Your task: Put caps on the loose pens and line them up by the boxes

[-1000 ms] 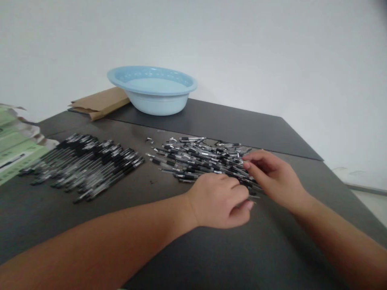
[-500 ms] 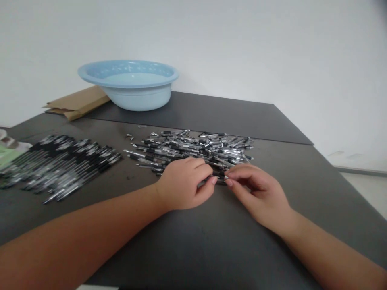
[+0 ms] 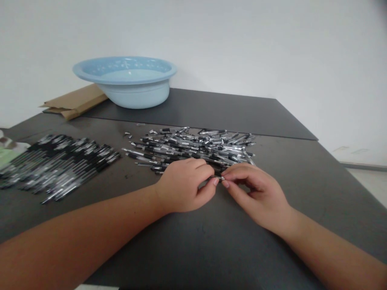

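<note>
My left hand (image 3: 187,185) is closed around a pen (image 3: 212,177), whose dark end pokes out between thumb and forefinger while the fist hides most of it. Between the thumb and forefinger of my right hand (image 3: 256,191) is a small silver pen tip (image 3: 223,178), lined up with that end and seemingly touching it. Whether it is screwed on I cannot tell. Just behind both hands lies a loose pile of clear and black pens (image 3: 187,147).
Pens in slanted rows (image 3: 66,165) lie at the left, beside a pale green packet (image 3: 12,155). Small silver tips (image 3: 152,131) sit by the pile's far left. A blue basin (image 3: 136,94) and a brown paper bag (image 3: 72,100) stand at the back of the dark table (image 3: 187,245).
My right hand has come slightly left, so the silver tip now meets the pen end at my left hand. The view has shifted a little.
</note>
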The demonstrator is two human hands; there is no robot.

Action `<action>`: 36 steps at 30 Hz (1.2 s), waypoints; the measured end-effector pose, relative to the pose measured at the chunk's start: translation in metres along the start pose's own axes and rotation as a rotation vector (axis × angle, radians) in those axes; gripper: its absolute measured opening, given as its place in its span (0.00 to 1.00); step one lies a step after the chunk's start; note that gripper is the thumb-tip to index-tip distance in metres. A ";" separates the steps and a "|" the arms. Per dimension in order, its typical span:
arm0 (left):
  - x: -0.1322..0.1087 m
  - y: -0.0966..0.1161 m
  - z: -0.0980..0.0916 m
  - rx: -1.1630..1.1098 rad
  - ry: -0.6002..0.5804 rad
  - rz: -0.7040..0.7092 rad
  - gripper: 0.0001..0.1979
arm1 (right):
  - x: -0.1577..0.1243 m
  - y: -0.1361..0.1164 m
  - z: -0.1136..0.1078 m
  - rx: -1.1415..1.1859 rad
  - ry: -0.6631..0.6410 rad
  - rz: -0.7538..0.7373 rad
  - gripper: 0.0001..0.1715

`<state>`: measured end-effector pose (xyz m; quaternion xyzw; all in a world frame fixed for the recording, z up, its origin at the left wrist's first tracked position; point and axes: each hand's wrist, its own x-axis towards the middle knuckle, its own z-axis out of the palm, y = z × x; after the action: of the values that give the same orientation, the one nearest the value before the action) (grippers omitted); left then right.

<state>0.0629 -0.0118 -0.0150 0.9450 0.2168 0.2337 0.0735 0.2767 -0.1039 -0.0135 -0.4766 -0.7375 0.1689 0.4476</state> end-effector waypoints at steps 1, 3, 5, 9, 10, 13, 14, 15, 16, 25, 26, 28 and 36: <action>0.000 0.000 0.000 0.001 -0.001 0.000 0.15 | 0.000 0.000 0.000 -0.002 -0.004 -0.007 0.11; 0.000 0.001 0.001 -0.003 -0.008 0.001 0.15 | 0.000 0.000 0.000 -0.011 -0.023 -0.020 0.12; 0.000 0.001 0.001 -0.032 -0.025 0.019 0.15 | 0.000 -0.001 0.000 -0.022 -0.046 -0.021 0.12; 0.001 -0.001 0.002 -0.155 -0.047 0.103 0.18 | -0.001 -0.001 0.000 -0.058 -0.061 -0.016 0.11; 0.001 -0.002 0.003 -0.187 -0.050 0.120 0.21 | -0.001 0.000 0.000 -0.069 -0.066 -0.023 0.11; 0.001 -0.005 0.005 -0.248 -0.054 0.163 0.27 | -0.002 0.002 -0.002 -0.110 -0.088 -0.028 0.10; 0.001 -0.006 0.006 -0.251 -0.050 0.176 0.27 | -0.002 0.002 -0.003 -0.124 -0.090 -0.019 0.10; 0.001 -0.006 0.006 -0.245 -0.047 0.192 0.27 | -0.002 0.003 -0.003 -0.137 -0.089 -0.008 0.09; 0.001 -0.007 0.007 -0.232 -0.043 0.203 0.27 | -0.002 0.003 -0.004 -0.148 -0.086 0.005 0.08; 0.001 -0.002 0.004 -0.213 -0.067 -0.029 0.09 | 0.002 -0.001 -0.010 -0.269 -0.140 0.029 0.05; 0.001 -0.002 0.004 -0.210 -0.088 -0.015 0.09 | 0.003 -0.002 -0.010 -0.287 -0.168 0.039 0.07; 0.001 -0.004 0.005 -0.209 -0.112 0.025 0.10 | 0.003 -0.003 -0.011 -0.318 -0.220 0.055 0.10; 0.003 -0.007 0.004 -0.213 -0.098 0.052 0.12 | 0.002 0.004 -0.014 -0.314 -0.228 -0.084 0.08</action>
<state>0.0640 -0.0042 -0.0191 0.9474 0.1622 0.2109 0.1780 0.2904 -0.1028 -0.0081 -0.4870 -0.8201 0.0859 0.2879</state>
